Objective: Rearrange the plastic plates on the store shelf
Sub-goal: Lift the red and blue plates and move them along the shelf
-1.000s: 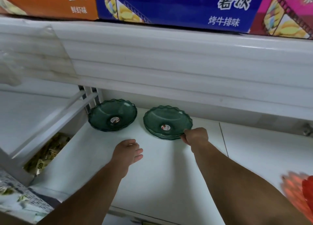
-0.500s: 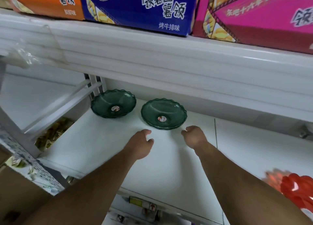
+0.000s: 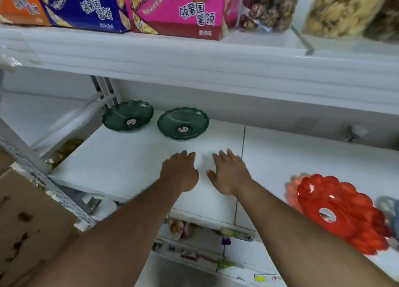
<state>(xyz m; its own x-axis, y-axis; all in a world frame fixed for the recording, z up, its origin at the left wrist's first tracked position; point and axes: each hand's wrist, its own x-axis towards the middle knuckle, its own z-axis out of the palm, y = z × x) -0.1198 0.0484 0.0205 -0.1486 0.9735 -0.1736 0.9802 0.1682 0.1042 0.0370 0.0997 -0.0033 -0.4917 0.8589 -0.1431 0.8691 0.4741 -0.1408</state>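
Two dark green scalloped plastic plates stand side by side at the back of the white shelf [image 3: 129,170]: the left green plate [image 3: 127,115] and the right green plate [image 3: 183,123], each with a round sticker in its middle. A red scalloped plate [image 3: 339,211] lies near the shelf's front at the right. My left hand [image 3: 179,171] and my right hand [image 3: 229,171] hover over the shelf, in front of the right green plate and apart from it. Both hands hold nothing, fingers spread.
The upper shelf's thick white edge [image 3: 194,62] overhangs the plates. Above it stand orange, blue and pink snack boxes [image 3: 177,10] and clear jars [image 3: 341,8]. A cardboard box [image 3: 26,222] sits at lower left. A vertical seam [image 3: 243,140] divides the shelf.
My right hand let go of the right green plate's rim and drew back. Both hands now sit farther from the plates with fingers opened. The view shifted right, revealing the red plate.
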